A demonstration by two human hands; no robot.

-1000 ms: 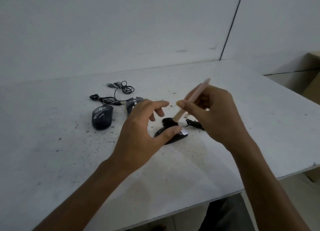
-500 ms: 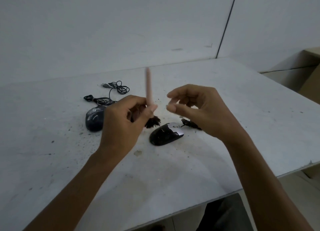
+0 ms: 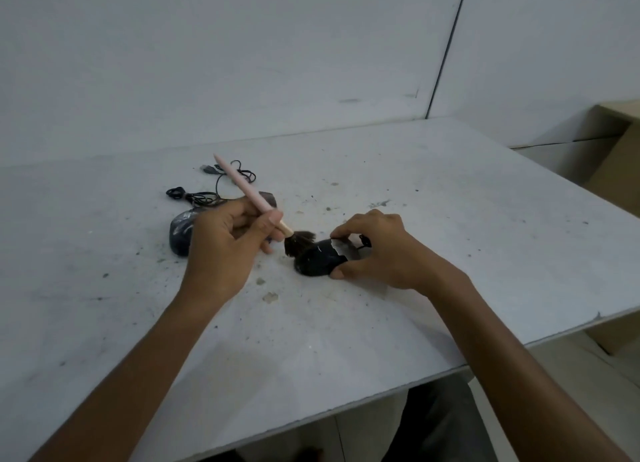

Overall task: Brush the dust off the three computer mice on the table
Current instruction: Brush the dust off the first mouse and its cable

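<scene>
We see a pale grey table (image 3: 467,226), its top scuffed and speckled with dark dust (image 3: 105,275). On it lie a black mouse (image 3: 317,262) near the middle and a dark grey mouse (image 3: 179,236) to its left. A third mouse (image 3: 269,197) barely shows farther back, with tangled black cables (image 3: 204,196) and a USB plug (image 3: 208,169) beyond.

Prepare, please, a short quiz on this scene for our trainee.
1. True or false: the left hand holds the pink-handled brush.
2. What does the right hand steady? A) the black mouse B) a keyboard C) nothing
3. Fill in: the brush's bristles touch the black mouse on the side facing the ___ hand.
Key: 1 true; 2 A; 3 left.
</scene>
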